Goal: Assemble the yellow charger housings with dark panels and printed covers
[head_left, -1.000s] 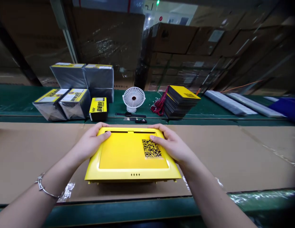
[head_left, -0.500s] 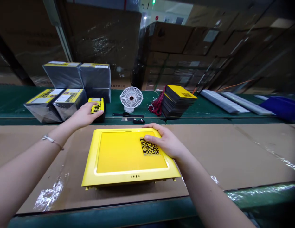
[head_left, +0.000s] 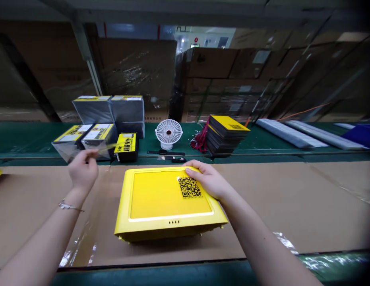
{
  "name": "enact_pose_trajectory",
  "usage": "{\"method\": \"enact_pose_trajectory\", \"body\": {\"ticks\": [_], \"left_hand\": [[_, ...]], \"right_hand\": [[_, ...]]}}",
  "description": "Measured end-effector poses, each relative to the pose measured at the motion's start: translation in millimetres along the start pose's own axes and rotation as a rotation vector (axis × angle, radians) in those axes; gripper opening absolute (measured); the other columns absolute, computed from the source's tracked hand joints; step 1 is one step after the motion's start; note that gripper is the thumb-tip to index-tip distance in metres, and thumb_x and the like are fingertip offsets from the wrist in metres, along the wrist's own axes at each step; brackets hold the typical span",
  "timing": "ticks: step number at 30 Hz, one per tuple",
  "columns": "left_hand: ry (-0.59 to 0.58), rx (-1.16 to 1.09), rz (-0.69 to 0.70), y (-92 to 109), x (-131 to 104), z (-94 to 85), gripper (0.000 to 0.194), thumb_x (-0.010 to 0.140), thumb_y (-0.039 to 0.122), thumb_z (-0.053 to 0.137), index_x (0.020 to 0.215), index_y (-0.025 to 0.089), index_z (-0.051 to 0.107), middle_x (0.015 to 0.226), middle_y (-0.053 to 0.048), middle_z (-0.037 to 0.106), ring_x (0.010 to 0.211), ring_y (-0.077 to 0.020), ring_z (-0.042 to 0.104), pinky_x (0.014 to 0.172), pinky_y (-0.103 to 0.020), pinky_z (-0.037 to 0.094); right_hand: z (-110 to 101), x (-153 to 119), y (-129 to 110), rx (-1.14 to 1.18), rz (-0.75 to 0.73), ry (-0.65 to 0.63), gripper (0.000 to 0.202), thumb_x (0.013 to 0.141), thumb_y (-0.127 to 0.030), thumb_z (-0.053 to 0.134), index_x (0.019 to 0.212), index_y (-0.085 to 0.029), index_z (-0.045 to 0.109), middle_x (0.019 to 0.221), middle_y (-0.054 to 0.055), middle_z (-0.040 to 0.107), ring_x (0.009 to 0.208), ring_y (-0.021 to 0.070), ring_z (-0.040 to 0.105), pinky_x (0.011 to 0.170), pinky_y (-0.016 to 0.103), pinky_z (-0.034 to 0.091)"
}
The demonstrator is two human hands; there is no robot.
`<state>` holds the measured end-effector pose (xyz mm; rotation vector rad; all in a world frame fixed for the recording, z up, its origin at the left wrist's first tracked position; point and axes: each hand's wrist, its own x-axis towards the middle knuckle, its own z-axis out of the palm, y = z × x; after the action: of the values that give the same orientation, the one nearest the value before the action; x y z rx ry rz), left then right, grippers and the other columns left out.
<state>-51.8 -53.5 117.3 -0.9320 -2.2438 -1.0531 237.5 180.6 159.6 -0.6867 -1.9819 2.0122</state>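
My right hand [head_left: 207, 178] grips the far right edge of a yellow plastic cover [head_left: 161, 194], thumb on top beside its printed QR code. The cover's front edge is raised, and small clips show along its underside. My left hand [head_left: 83, 169] is closed over the cardboard, left of the cover. From its fingers a thin yellow card [head_left: 109, 147] sticks out, blurred and seen nearly edge-on. Just right of that card stands a stack of yellow-topped labels [head_left: 126, 143] with black lettering and dark sides.
Plastic-wrapped stacks [head_left: 98, 133] stand at back left. A small white fan [head_left: 168, 133] stands behind a watch [head_left: 163, 152]. To the right are a stack of QR-code cards [head_left: 228, 133] with red cords [head_left: 200, 140] and long wrapped bars [head_left: 287, 133]. Cardboard [head_left: 277, 198] covers the worktop.
My left hand has come away from the label stack toward me and to the left, now with a thin yellow card in it. My right hand still holds the cover; the camera view has shifted.
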Motion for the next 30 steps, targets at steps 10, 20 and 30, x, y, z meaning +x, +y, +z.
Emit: {"method": "enact_pose_trajectory", "body": {"ticks": [10,20,30], "left_hand": [[-0.493,-1.079,-0.456,148.7,-37.5,-89.2,0.044,0.067,0.027,0.073,0.107,0.026,0.055,0.089,-0.002,0.063,0.072,-0.015,0.059,0.058,-0.022,0.05],[-0.702,-1.008,-0.385,197.7,-92.2,-71.9,0.042,0.071,0.035,0.068,0.109,0.025,0.05,0.063,0.003,0.049,0.058,-0.0104,0.044,0.057,-0.023,0.034],[-0.665,-1.389,-0.628,221.0,-110.7,-47.4,0.036,0.06,0.034,0.079,0.069,0.015,0.049,0.065,0.0,0.052,0.063,-0.0098,0.05,0.061,-0.02,0.041]], "right_hand": [[16.7,-37.6,-29.2,-0.639,-0.647,0.517,0.023,0.087,-0.034,0.046,0.103,-0.023,0.059,0.107,0.007,0.062,0.102,0.0217,0.057,0.091,0.038,0.043],[76.6,-92.1,-57.3,-0.545,-0.693,0.054,0.013,0.084,-0.018,0.052,0.074,-0.022,0.059,0.073,-0.001,0.064,0.067,0.0118,0.06,0.063,0.022,0.048],[72.8,-103.1,-53.2,-0.704,-0.883,0.181,0.007,0.083,-0.016,0.054,0.085,-0.021,0.057,0.075,-0.001,0.062,0.066,0.0103,0.058,0.061,0.022,0.045]]}}
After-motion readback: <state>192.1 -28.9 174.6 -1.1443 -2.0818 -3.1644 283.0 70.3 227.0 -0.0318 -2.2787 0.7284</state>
